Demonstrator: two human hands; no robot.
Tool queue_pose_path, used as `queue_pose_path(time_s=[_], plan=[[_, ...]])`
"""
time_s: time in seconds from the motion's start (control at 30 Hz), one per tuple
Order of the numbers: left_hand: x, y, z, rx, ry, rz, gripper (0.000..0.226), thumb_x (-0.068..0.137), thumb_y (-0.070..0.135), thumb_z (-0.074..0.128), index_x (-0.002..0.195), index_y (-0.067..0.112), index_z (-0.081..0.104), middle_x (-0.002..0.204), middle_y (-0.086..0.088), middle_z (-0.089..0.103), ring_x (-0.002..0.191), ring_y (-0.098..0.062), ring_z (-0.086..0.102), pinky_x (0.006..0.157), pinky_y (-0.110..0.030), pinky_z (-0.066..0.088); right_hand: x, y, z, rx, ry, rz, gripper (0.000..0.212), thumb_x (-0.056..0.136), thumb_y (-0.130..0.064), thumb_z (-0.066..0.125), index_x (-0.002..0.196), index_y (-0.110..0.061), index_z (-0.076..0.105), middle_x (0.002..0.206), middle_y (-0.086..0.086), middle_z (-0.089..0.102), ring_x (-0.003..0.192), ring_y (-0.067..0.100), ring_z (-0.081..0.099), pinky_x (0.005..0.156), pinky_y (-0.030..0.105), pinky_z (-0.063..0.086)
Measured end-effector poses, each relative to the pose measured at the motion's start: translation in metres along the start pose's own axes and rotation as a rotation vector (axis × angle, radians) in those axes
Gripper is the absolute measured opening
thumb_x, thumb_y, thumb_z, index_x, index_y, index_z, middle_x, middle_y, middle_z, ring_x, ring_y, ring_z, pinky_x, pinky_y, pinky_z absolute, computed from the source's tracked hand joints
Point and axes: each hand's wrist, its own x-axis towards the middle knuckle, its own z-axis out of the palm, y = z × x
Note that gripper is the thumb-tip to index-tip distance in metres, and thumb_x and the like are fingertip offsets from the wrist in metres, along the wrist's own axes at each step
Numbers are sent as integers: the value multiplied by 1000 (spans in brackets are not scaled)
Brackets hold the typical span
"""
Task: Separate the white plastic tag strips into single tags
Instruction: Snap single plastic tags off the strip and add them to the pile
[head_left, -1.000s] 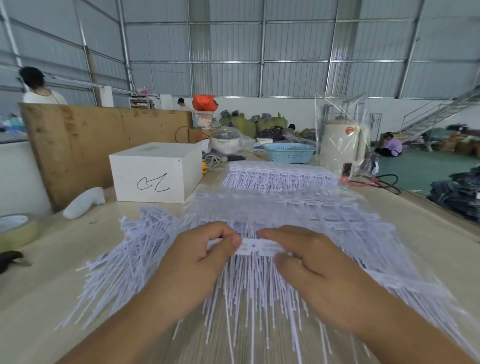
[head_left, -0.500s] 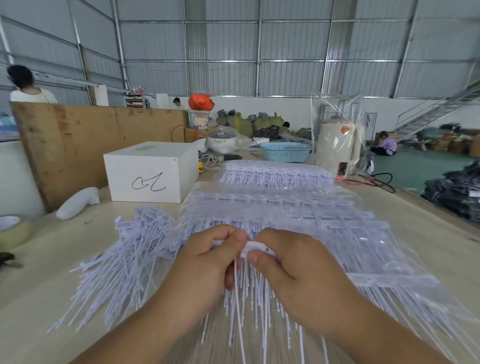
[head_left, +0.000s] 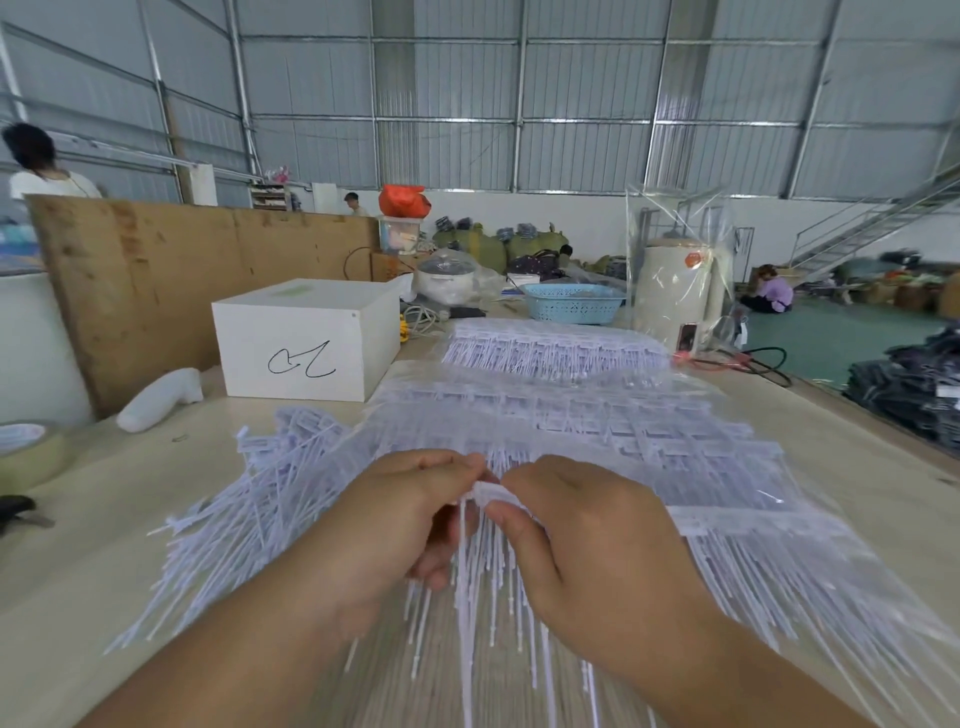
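A short white tag strip (head_left: 492, 492) is pinched between both hands above the table, its thin tails hanging down. My left hand (head_left: 400, 519) grips the strip's left end with thumb and curled fingers. My right hand (head_left: 582, 540) pinches its right end between thumb and forefinger. The two hands nearly touch. A loose heap of single tags (head_left: 244, 509) fans out to the left. Stacked whole tag strips (head_left: 597, 431) lie spread behind and right of the hands, and another stack (head_left: 550, 345) sits farther back.
A white box (head_left: 306, 338) with a black scribble stands at the back left, a white bottle-like object (head_left: 156, 397) beside it. A tape roll (head_left: 28, 454) sits at the left edge. A blue basket (head_left: 571, 306) and a wrapped cylinder (head_left: 675, 291) stand at the back.
My hands have drawn together along the strip; the visible stretch of strip between them has shrunk from a wide band to a small bunched piece.
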Motion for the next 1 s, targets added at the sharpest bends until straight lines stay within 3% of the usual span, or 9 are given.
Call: queue_pose_path(time_s=[0.1, 0.3, 0.4, 0.5, 0.6, 0.7, 0.83, 0.9, 1.0], plan=[[3, -2, -3, -119, -59, -124, 41, 93, 21, 52, 56, 16, 68, 45, -3, 42, 33, -12, 24, 39, -18, 28, 0, -1, 1, -40, 35, -63, 19, 87, -19, 58, 69, -16, 61, 58, -2, 47, 46, 19, 44, 43, 27, 33], [8, -4, -5, -223, -89, -241, 15, 67, 30, 65, 60, 17, 68, 48, 0, 39, 33, -9, 25, 36, -21, 26, -1, 2, 2, 38, 14, -67, 19, 89, -23, 56, 72, -16, 59, 60, -5, 46, 49, 15, 43, 45, 25, 33], [10, -6, 0, -280, -33, -256, 23, 77, 24, 63, 55, 18, 67, 47, 1, 39, 32, -9, 25, 34, -20, 27, -1, 3, 0, 91, 6, -47, 19, 91, -26, 51, 76, -17, 59, 62, -6, 47, 51, 14, 43, 47, 24, 32], [11, -3, 10, -197, 96, -157, 34, 88, 16, 57, 55, 16, 64, 45, -1, 40, 33, -11, 27, 35, -19, 27, -2, 5, -1, 114, 0, -31, 19, 91, -27, 51, 75, -17, 58, 63, -7, 48, 52, 14, 44, 47, 24, 33], [16, 4, 17, 194, 244, 148, 26, 90, 16, 57, 65, 17, 65, 44, 0, 48, 39, -16, 42, 37, -20, 29, -1, 10, -4, 125, 21, 20, 23, 92, -30, 50, 73, -17, 54, 63, -10, 38, 52, 12, 40, 46, 27, 32], [21, 8, 20, 433, 244, 323, 20, 89, 24, 56, 71, 24, 65, 45, 5, 52, 37, -6, 42, 42, -22, 31, -3, 15, -6, 162, 41, 71, 22, 92, -31, 51, 73, -20, 50, 64, -14, 32, 52, 10, 36, 45, 28, 32], [23, -1, 20, 339, 129, 258, 26, 90, 28, 55, 71, 14, 64, 49, -3, 47, 40, -12, 39, 41, -22, 32, -3, 19, -8, 206, -24, 82, 28, 91, -29, 55, 77, -35, 32, 59, -17, 27, 53, 7, 33, 46, 20, 27], [20, -7, 15, 237, 66, 169, 33, 91, 31, 56, 64, 14, 62, 46, -3, 42, 37, -13, 35, 39, -21, 32, -3, 20, -7, 221, -75, 90, 29, 92, -32, 53, 75, -36, 29, 58, -17, 28, 54, 8, 34, 49, 16, 24], [13, -12, 9, 152, 16, 82, 34, 87, 38, 59, 63, 14, 64, 44, -3, 38, 38, -13, 31, 39, -22, 36, -3, 20, -3, 245, -147, 110, 29, 93, -39, 47, 69, -32, 32, 58, -12, 33, 55, 9, 36, 51, 20, 27]])
